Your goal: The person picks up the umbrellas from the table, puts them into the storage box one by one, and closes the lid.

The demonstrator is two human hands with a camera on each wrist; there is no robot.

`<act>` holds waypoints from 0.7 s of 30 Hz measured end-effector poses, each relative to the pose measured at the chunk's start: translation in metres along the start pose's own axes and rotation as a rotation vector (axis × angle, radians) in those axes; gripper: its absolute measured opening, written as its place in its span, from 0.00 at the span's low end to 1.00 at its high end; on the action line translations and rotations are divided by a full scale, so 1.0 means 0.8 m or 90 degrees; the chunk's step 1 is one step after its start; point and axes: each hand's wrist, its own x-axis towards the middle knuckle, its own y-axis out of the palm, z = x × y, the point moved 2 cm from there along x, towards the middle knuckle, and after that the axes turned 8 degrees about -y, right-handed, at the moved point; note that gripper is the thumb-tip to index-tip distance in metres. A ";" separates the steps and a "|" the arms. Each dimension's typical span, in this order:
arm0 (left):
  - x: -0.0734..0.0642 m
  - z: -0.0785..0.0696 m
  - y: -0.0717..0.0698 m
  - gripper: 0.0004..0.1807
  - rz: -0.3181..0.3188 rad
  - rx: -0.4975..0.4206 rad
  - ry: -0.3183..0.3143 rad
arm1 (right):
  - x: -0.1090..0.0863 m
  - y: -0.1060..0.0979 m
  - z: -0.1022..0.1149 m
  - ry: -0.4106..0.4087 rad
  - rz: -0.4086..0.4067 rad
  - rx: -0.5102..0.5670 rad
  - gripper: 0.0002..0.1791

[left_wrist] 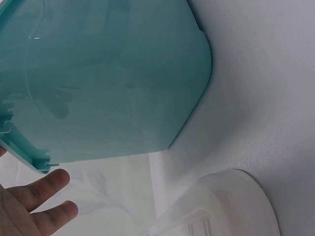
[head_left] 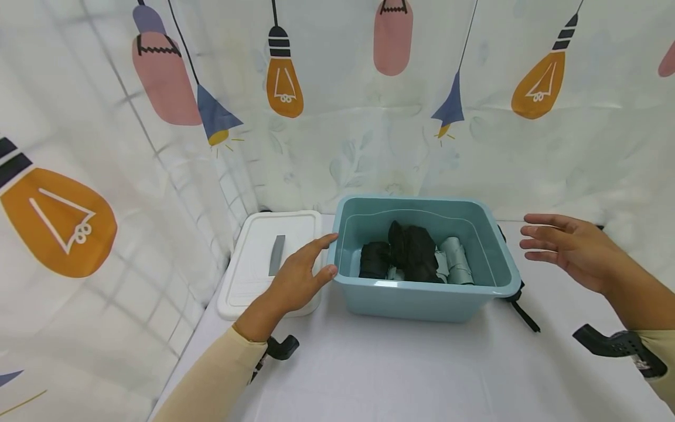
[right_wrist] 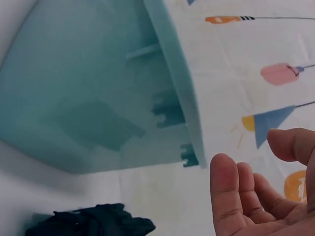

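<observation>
A light blue plastic bin point(head_left: 416, 302) stands on the table, with dark rolled fabric point(head_left: 413, 249) and pale grey-green rolls point(head_left: 457, 261) inside. At the bin's left rim is my left hand point(head_left: 295, 275), its fingers extended and spread, fingertips right at the edge. In the left wrist view two of its fingers point(left_wrist: 47, 189) show beside the rim. My right hand point(head_left: 577, 249) hovers to the right of the bin, apart from it, fingers loosely extended and holding nothing. The right wrist view shows its thumb and fingers point(right_wrist: 226, 191) separated by a gap.
A white lid point(head_left: 253, 252) with a grey handle lies left of the bin. Black fabric point(right_wrist: 93, 221) with a strap point(head_left: 524, 313) lies by the bin's right side. A patterned curtain point(head_left: 337, 146) hangs behind the white-covered table point(head_left: 401, 375).
</observation>
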 end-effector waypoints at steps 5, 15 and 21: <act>0.001 -0.001 0.000 0.40 -0.001 0.000 -0.001 | 0.001 -0.011 -0.012 0.029 -0.013 -0.064 0.13; 0.000 0.000 0.000 0.37 -0.002 -0.005 -0.003 | 0.000 -0.029 -0.034 0.059 -0.018 -0.058 0.10; -0.001 0.000 0.000 0.39 -0.002 -0.001 -0.004 | 0.000 -0.038 -0.052 0.082 -0.013 -0.058 0.08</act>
